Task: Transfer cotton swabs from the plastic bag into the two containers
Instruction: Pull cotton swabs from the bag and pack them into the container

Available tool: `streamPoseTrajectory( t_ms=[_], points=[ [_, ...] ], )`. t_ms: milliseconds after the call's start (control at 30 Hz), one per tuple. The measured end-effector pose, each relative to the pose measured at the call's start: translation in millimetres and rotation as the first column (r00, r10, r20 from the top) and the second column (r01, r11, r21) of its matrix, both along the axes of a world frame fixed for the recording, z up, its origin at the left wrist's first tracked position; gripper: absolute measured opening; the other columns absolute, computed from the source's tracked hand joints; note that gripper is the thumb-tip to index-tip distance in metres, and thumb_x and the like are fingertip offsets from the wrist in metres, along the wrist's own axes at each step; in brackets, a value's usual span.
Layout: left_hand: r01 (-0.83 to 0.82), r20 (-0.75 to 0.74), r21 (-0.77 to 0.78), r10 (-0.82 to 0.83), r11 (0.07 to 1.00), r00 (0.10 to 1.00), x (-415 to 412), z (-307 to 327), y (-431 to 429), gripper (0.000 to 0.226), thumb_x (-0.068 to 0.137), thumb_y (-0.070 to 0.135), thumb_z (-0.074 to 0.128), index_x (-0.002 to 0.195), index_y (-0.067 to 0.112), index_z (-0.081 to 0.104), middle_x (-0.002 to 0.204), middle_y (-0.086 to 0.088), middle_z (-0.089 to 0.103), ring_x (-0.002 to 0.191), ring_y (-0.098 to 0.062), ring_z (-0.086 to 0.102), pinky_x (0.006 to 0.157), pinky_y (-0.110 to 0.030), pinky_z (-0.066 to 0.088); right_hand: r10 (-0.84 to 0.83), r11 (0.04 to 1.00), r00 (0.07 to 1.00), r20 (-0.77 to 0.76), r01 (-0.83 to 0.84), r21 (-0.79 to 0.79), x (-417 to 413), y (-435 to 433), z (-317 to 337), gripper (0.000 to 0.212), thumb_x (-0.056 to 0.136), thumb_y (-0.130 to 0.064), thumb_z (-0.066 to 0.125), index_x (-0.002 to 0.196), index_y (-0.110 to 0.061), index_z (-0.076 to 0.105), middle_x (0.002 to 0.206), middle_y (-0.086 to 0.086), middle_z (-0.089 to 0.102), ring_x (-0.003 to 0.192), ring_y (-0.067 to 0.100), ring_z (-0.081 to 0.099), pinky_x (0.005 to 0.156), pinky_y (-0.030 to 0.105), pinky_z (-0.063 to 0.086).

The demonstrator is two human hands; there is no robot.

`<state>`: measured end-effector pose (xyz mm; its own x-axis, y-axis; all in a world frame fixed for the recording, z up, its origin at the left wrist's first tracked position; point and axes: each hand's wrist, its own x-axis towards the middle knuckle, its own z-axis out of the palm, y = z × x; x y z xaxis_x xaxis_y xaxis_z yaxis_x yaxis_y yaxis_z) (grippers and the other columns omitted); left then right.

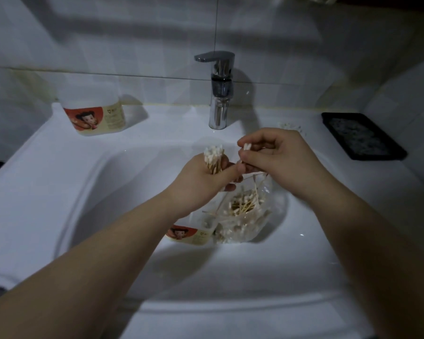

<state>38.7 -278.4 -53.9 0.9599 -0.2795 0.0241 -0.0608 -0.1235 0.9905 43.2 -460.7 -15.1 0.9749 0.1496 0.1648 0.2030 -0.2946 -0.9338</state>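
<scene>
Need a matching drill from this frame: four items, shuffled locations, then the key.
Items:
1. swab bundle
2. plastic bag
3. back container
4. black tray

Places:
A. rim right of the faucet
B. in the sink basin
C. gripped in the left hand
D. rim left of the faucet

Pairs: 1-C, 2-B, 3-D, 4-A

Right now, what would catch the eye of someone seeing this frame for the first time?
Two hands meet over the sink basin: the left hand grips an upright bundle of cotton swabs, the right hand pinches a few loose swabs beside it. Below them a clear plastic bag of swabs lies in the basin beside a labelled container; a matching container stands on the ledge left of the faucet.
</scene>
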Motion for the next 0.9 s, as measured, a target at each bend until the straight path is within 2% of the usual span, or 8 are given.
streamPoseTrajectory(
  t_ms=[133,333,433,533,633,700,800,900],
  points=[
    [0.025,-0.013,-0.013,-0.025,1.000,1.000,0.6,-2.6,0.1,0.022,0.100,0.009,0.061,0.111,-0.011,0.063,0.096,-0.013,0.076,0.081,-0.019,0.075,0.079,-0.033,0.063,-0.007,0.998,0.999,0.032,0.009,-0.060,-0.4,4.5,-5.8,0.021,0.090,-0.009,0.074,0.108,-0.020,0.079,0.087,0.001,0.078,0.076,0.013,0.074,0.077,0.028,0.060],
    [-0.006,0.094,0.083,-0.002,0.997,0.996,-1.6,1.6,-0.9,0.018,0.104,0.025,0.058,0.088,0.018,0.063,0.065,0.002,0.062,0.060,-0.012,0.061,0.059,-0.028,0.057,0.065,0.946,0.994,0.083,-0.034,-0.324,-1.8,3.6,-7.5,0.026,0.096,-0.024,0.068,0.119,-0.032,0.076,0.107,-0.018,0.076,0.094,-0.007,0.068,0.087,0.021,0.054],
    [-0.131,0.093,0.154,0.117,0.979,0.989,1.3,0.9,0.2,0.028,0.102,0.032,0.059,0.079,0.017,0.057,0.057,0.005,0.054,0.052,-0.013,0.057,0.048,-0.021,0.045,0.057,0.913,0.990,0.130,0.001,-0.408,-6.2,0.1,-1.3,0.023,0.096,-0.027,0.067,0.116,-0.035,0.075,0.096,-0.015,0.074,0.085,0.000,0.069,0.072,0.014,0.051],
    [-0.204,0.061,0.184,0.196,0.961,0.979,5.2,1.1,5.1,0.033,0.100,0.036,0.062,0.077,0.014,0.055,0.056,0.001,0.054,0.051,-0.015,0.059,0.041,-0.016,0.038,0.145,0.907,0.989,0.003,-0.131,-0.399,-9.9,-10.4,11.2,0.009,0.092,-0.018,0.069,0.091,-0.024,0.075,0.075,-0.002,0.072,0.064,0.014,0.071,0.056,0.020,0.051],
    [-0.200,0.104,0.293,0.177,0.935,0.979,6.8,-0.5,8.5,0.037,0.097,0.039,0.065,0.073,0.012,0.054,0.055,0.003,0.058,0.051,-0.015,0.061,0.045,-0.019,0.043,0.267,0.760,0.957,-0.116,-0.282,-0.586,-11.8,-14.1,11.1,0.014,0.087,-0.015,0.071,0.086,-0.027,0.078,0.073,-0.009,0.074,0.068,0.005,0.071,0.065,0.019,0.055],
    [-0.166,0.159,0.506,0.098,0.846,0.982,10.2,-2.9,11.1,0.034,0.095,0.038,0.066,0.078,0.010,0.058,0.065,0.000,0.065,0.062,-0.019,0.065,0.060,-0.029,0.052,0.270,0.671,0.952,-0.145,-0.294,-0.680,-12.7,-10.4,6.1,0.019,0.086,-0.019,0.072,0.095,-0.033,0.080,0.082,-0.017,0.075,0.076,-0.006,0.068,0.070,0.011,0.051],
    [-0.001,0.064,0.812,-0.086,0.584,0.994,15.2,-10.2,16.0,0.025,0.093,0.038,0.066,0.083,0.016,0.058,0.076,0.002,0.062,0.080,-0.023,0.066,0.073,-0.032,0.051,0.255,0.620,0.954,-0.158,-0.287,-0.730,-13.4,-5.6,1.1,0.027,0.086,-0.023,0.071,0.107,-0.038,0.078,0.096,-0.020,0.074,0.080,-0.017,0.061,0.070,0.003,0.045],
    [0.166,-0.107,0.895,-0.162,0.414,0.981,17.8,-24.4,20.7,0.030,0.081,0.047,0.073,0.085,0.020,0.062,0.081,0.003,0.065,0.080,-0.017,0.064,0.073,-0.032,0.052,0.264,0.591,0.952,-0.154,-0.286,-0.754,-14.1,-4.6,1.0,0.033,0.084,-0.028,0.073,0.114,-0.041,0.075,0.110,-0.019,0.073,0.096,-0.009,0.062,0.080,0.006,0.046]
  ],
)
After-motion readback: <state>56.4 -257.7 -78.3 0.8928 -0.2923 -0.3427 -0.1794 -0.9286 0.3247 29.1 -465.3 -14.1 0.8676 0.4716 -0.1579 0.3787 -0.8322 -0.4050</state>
